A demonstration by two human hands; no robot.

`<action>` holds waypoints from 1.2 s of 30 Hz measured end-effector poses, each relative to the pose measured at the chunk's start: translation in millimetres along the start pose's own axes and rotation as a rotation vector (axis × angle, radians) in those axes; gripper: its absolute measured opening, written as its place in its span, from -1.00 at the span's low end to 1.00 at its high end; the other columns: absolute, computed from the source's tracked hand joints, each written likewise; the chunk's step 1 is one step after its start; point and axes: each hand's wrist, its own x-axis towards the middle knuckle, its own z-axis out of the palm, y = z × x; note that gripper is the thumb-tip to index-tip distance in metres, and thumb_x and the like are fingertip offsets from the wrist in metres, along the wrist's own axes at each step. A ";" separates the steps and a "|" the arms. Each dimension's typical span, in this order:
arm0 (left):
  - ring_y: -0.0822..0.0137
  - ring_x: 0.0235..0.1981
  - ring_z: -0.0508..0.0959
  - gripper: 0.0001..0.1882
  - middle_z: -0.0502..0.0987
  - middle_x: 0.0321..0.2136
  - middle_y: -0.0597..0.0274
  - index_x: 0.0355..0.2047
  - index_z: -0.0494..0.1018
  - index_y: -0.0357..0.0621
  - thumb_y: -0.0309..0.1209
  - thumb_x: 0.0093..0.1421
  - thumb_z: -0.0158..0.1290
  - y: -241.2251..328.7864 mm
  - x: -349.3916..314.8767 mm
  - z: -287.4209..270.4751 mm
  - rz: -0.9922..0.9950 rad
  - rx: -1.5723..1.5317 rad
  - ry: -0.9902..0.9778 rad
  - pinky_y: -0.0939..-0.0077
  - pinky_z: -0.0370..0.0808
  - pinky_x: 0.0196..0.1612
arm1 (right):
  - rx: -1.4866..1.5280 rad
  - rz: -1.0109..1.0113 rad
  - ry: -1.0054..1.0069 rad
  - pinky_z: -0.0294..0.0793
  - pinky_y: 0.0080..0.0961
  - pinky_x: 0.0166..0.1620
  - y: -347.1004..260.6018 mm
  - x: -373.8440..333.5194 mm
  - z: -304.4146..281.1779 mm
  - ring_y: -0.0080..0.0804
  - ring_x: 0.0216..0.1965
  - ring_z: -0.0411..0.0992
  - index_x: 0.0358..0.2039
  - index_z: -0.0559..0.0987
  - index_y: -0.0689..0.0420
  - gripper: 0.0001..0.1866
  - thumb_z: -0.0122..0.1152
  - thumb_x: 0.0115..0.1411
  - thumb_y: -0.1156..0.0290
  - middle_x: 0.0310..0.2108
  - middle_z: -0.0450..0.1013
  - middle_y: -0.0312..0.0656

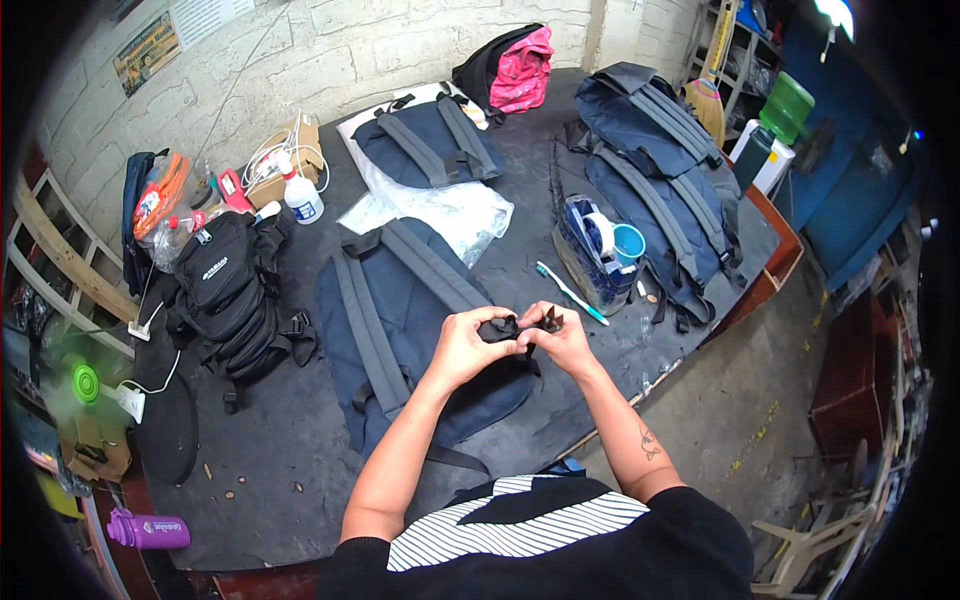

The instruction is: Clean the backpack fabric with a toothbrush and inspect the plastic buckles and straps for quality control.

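Note:
On the black-topped table a navy backpack lies flat in front of me, its grey shoulder straps facing up. Over its right side my left hand and my right hand come together. Both pinch a bunched black strap, the left thumb and fingers close against those of the right. Fingers cover part of the strap, so whether a buckle is on it I cannot tell. A toothbrush with a teal handle rests beyond my right hand.
A cut-open container with a teal cup stands right of the toothbrush. Navy backpacks are piled at the right, another lies at the back on plastic. At left are a black backpack, a spray bottle and a purple bottle.

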 end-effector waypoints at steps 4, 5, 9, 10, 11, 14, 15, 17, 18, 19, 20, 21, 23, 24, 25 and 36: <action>0.52 -0.30 0.51 -0.64 0.58 -0.35 0.27 -0.28 0.50 -0.34 -0.54 -0.15 0.27 -1.8 -3.6 2.7 0.153 0.070 0.049 0.63 0.43 -0.19 | -0.111 0.129 0.003 0.29 -0.72 -0.46 -2.0 -3.1 1.3 -0.70 -0.57 0.29 -0.50 0.48 0.23 -0.82 0.11 0.18 0.41 -0.57 0.39 -0.37; 0.52 -0.30 0.51 -0.64 0.58 -0.35 0.27 -0.28 0.50 -0.34 -0.54 -0.15 0.27 -2.5 -4.0 1.5 0.153 0.071 0.048 0.63 0.43 -0.19 | -0.169 0.205 0.133 0.28 -0.72 -0.49 -3.7 -2.9 1.3 -0.71 -0.59 0.27 -0.49 0.49 0.21 -0.79 0.12 0.19 0.33 -0.59 0.38 -0.38; 0.48 -0.23 0.50 -0.64 0.56 -0.29 0.24 -0.26 0.51 -0.30 -0.60 -0.15 0.25 -3.6 -2.0 -13.6 0.124 -0.140 -0.063 0.61 0.39 -0.11 | 0.460 0.562 0.087 0.13 -0.67 -0.65 -5.2 -8.2 -23.1 -0.60 -0.69 0.18 -0.46 0.39 0.07 -0.71 0.05 0.23 0.12 -0.64 0.27 -0.37; 0.47 -0.20 0.49 -0.64 0.55 -0.28 0.24 -0.26 0.51 -0.29 -0.62 -0.15 0.24 -5.2 -1.3 -19.5 0.096 -0.152 -0.093 0.61 0.38 -0.08 | 0.720 0.685 -0.056 0.10 -0.64 -0.67 -12.6 -11.9 -25.7 -0.56 -0.70 0.16 -0.45 0.38 0.06 -0.71 0.03 0.24 0.11 -0.64 0.26 -0.35; 0.44 -0.20 0.49 -0.63 0.54 -0.28 0.26 -0.26 0.51 -0.27 -0.61 -0.17 0.25 -1.6 2.9 -27.8 0.073 -0.151 -0.126 0.59 0.36 -0.06 | 0.764 0.727 -0.064 0.06 -0.59 -0.69 -14.7 -13.9 -24.7 -0.52 -0.70 0.13 -0.40 0.41 0.07 -0.74 0.02 0.24 0.14 -0.65 0.23 -0.33; 0.42 -0.24 0.42 -0.63 0.45 -0.34 0.29 -0.28 0.51 -0.21 -0.61 -0.22 0.18 21.3 9.2 -54.7 0.154 -0.022 -0.112 0.60 0.31 -0.12 | 0.536 0.617 -0.469 0.10 -0.62 -0.64 -27.6 -29.9 -49.7 -0.52 -0.67 0.20 -0.32 0.47 0.25 -0.67 0.13 0.17 0.19 -0.57 0.33 -0.23; 0.39 -0.28 0.36 -0.66 0.39 -0.38 0.29 -0.29 0.50 -0.19 -0.61 -0.18 0.04 19.7 13.6 -64.7 0.227 0.115 -0.088 0.62 0.27 -0.16 | 0.472 0.474 -0.384 0.10 -0.64 -0.62 -28.5 -38.3 -50.4 -0.58 -0.63 0.22 -0.40 0.48 0.30 -0.69 0.22 0.10 0.26 -0.55 0.35 -0.22; 0.38 -0.32 0.34 -0.63 0.35 -0.45 0.30 -0.26 0.47 -0.18 -0.63 -0.14 -0.10 22.0 17.5 -76.1 0.285 0.198 0.072 0.59 0.27 -0.15 | 0.250 0.521 -0.306 0.12 -0.65 -0.60 -41.5 -35.8 -36.9 -0.61 -0.61 0.21 -0.43 0.48 0.27 -0.75 0.22 0.09 0.30 -0.54 0.37 -0.24; 0.38 -0.32 0.33 -0.60 0.33 -0.47 0.30 -0.23 0.47 -0.16 -0.64 -0.13 -0.11 25.9 17.4 -78.2 0.335 0.274 0.201 0.57 0.27 -0.15 | 0.027 0.561 -0.221 0.15 -0.65 -0.57 -44.2 -32.5 -29.6 -0.65 -0.59 0.21 -0.46 0.48 0.24 -0.80 0.23 0.07 0.35 -0.54 0.38 -0.25; 0.40 -0.30 0.34 -0.59 0.35 -0.48 0.27 -0.13 0.43 -0.13 -0.62 -0.06 -0.08 34.0 17.8 -72.9 0.312 0.331 0.364 0.57 0.31 -0.19 | -0.107 0.503 -0.401 0.17 -0.70 -0.51 -43.9 -19.6 -29.2 -0.70 -0.57 0.19 -0.46 0.47 0.19 -0.87 0.20 0.07 0.41 -0.39 0.44 -0.25; 0.40 -0.39 0.37 -0.57 0.36 -0.49 0.22 0.04 0.30 -0.12 -0.41 0.11 -0.08 41.4 15.8 -70.8 0.152 0.402 0.405 0.55 0.37 -0.28 | -0.085 0.374 -0.307 0.15 -0.75 -0.48 -38.8 -12.1 -21.2 -0.73 -0.59 0.18 -0.35 0.49 0.16 -0.87 0.17 0.07 0.44 -0.29 0.46 -0.30; 0.29 -0.30 0.44 -0.51 0.40 -0.38 0.05 0.12 0.19 -0.04 -0.28 0.16 -0.12 46.3 14.0 -74.0 -0.112 0.400 0.316 0.51 0.39 -0.26 | -0.046 0.226 -0.188 0.13 -0.75 -0.49 -31.6 -2.8 -10.4 -0.75 -0.57 0.17 -0.29 0.49 0.16 -0.83 0.16 0.07 0.44 -0.27 0.45 -0.32; 0.07 -0.28 0.57 -0.36 0.47 -0.27 -0.21 0.28 -0.09 0.17 0.09 0.24 -0.38 61.4 5.7 -87.4 -0.583 0.083 0.062 0.41 0.47 -0.23 | 0.028 0.138 -0.096 0.13 -0.76 -0.48 -30.1 17.7 11.7 -0.77 -0.51 0.19 -0.18 0.47 0.17 -0.74 0.14 0.08 0.43 -0.23 0.45 -0.35; 0.07 -0.28 0.57 -0.36 0.47 -0.27 -0.21 0.28 -0.09 0.17 0.09 0.24 -0.38 56.7 0.6 -89.9 -0.588 0.085 0.070 0.41 0.47 -0.23 | 0.059 0.197 -0.116 0.16 -0.75 -0.45 -34.7 24.9 19.2 -0.76 -0.47 0.21 -0.13 0.46 0.17 -0.70 0.13 0.10 0.43 -0.23 0.44 -0.36; 0.05 -0.33 0.58 -0.25 0.49 -0.33 -0.18 0.29 -0.13 0.18 0.24 0.18 -0.49 50.0 -4.3 -89.3 -0.573 -0.165 -0.018 0.34 0.50 -0.26 | 0.143 0.187 -0.208 0.20 -0.75 -0.38 -19.3 29.1 17.6 -0.72 -0.38 0.25 -0.15 0.49 0.17 -0.73 0.12 0.11 0.41 -0.16 0.41 -0.36; -0.49 -0.05 0.27 -0.15 0.22 -0.03 -0.51 0.20 0.03 0.03 0.33 0.05 -0.25 5.9 -59.3 -60.7 -0.558 -1.594 0.119 -0.25 0.17 0.08 | 0.083 0.043 -0.229 0.30 -0.61 -0.16 8.1 29.8 36.4 -0.61 -0.24 0.33 -0.45 0.59 0.20 -0.90 0.29 -0.05 0.55 -0.10 0.26 -0.29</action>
